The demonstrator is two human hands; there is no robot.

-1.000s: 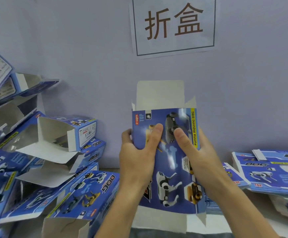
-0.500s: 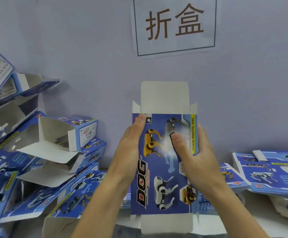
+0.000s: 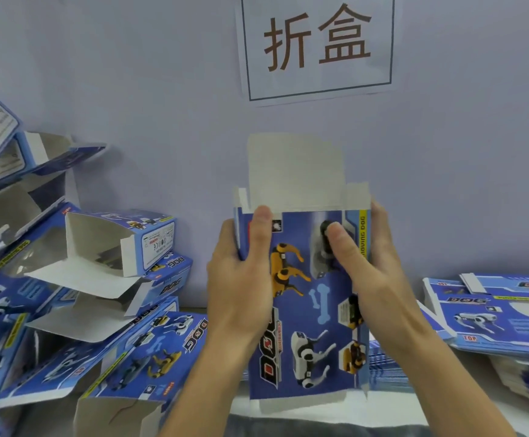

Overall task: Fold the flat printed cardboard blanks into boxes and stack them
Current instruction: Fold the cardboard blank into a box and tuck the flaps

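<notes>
Since the prev. frame the left hand (image 3: 241, 279) has slid up the blank's left edge: thumb now near the top left corner, fingers wrapped behind. Right hand (image 3: 369, 272) sits a bit higher too, thumb pressed on the printed front over the dark dog pic, fingers curled round the right edge. Both grip the blue cardboard blank (image 3: 307, 310), held upright in front of the wall, centre frame, w/ its left side panel starting to show. White top flap (image 3: 294, 168) stands up above the hands; bottom flap (image 3: 301, 402) hangs low. Folded boxes (image 3: 93, 279) pile up at left, open ends showing. Flat blanks stack (image 3: 493, 313) lies at right on the table. Paper sign (image 3: 317, 45) is on the wall above.
</notes>
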